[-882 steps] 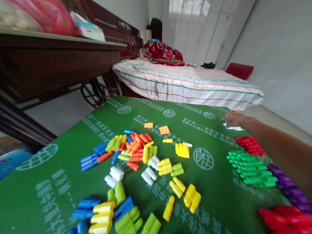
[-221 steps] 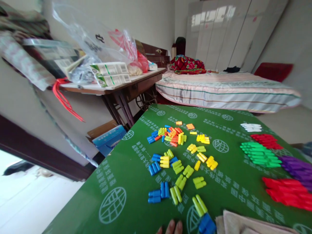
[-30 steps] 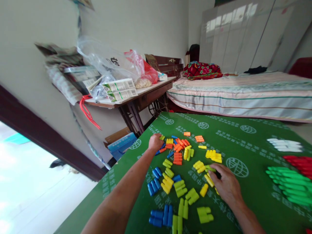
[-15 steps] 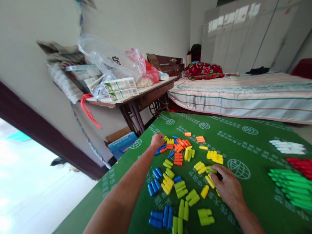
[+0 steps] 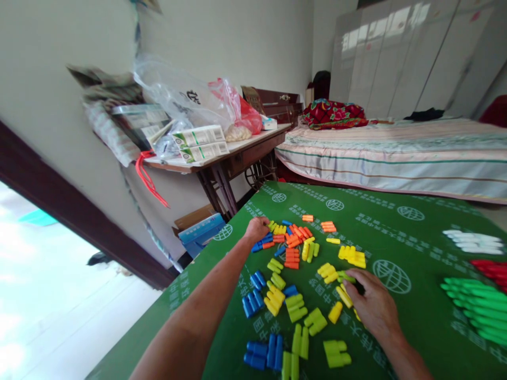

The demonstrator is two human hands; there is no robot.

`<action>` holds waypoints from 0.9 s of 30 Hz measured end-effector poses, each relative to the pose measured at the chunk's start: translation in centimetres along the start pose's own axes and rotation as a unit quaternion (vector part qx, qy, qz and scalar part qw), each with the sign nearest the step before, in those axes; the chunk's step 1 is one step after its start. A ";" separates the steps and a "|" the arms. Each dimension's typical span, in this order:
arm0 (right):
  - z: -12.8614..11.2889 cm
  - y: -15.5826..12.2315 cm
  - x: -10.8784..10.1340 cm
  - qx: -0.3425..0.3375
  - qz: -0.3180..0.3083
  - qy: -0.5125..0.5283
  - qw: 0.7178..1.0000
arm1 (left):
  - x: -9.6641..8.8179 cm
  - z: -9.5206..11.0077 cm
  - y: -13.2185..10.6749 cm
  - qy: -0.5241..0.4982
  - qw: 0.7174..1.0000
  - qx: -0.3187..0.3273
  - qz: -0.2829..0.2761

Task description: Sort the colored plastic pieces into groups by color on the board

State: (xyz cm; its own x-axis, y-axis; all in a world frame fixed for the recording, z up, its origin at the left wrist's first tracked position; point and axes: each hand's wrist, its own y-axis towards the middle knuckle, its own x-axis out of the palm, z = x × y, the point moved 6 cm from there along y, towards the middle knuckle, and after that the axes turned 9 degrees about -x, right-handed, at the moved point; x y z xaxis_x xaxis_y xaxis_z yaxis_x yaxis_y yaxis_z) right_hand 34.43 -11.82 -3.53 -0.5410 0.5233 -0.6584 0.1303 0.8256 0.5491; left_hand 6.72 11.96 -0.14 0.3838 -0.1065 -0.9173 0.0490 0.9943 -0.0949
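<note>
On the green table lie many small bullet-shaped plastic blocks, joined in short rows or loose. My left hand reaches to the far left of the pile. Its fingers are closed at a yellow-green block, beside blue blocks and orange blocks. At the right, the thumb and fingers of my right hand pinch another yellow-green block. A yellow row lies just left of that block, and a yellow piece lies under the hand. Part of what each hand grips is hidden.
At the right edge lie groups of white blocks, red blocks and green blocks. A sewing-machine table with bags and boxes stands behind on the left. A bed adjoins the table's far side.
The whole view has shifted slightly to the right. Both hands keep nearly the same places and grips, and the blocks look unmoved on the table.
</note>
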 end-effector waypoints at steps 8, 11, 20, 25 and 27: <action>0.1 -0.1 0.1 0.009 -0.002 0.003 1.000 | -0.5 -0.6 -1.6 -0.008 1.000 0.005 0.003; 0.3 -0.1 0.3 0.010 -0.007 0.006 1.000 | -0.7 -0.6 -2.4 -0.008 1.000 0.016 -0.009; 0.4 -0.2 0.3 0.004 -0.007 0.005 1.000 | -0.7 -0.7 -3.3 -0.014 1.000 0.026 -0.006; 0.2 -0.1 0.2 0.005 -0.007 0.003 1.000 | -1.2 -0.9 -3.5 -0.010 1.000 0.026 0.004; 0.1 -0.1 0.1 0.003 -0.006 0.002 1.000 | -1.2 -0.8 -3.6 -0.009 0.999 0.035 0.008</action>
State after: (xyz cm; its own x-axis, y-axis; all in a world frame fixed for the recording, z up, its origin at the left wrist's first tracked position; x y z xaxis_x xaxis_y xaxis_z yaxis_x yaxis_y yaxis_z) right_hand 34.49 -11.80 -3.72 -0.5457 0.5131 -0.6626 0.1298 0.8329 0.5380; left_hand 5.33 8.48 1.04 0.4021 -0.0906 -0.9111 0.1065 0.9930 -0.0518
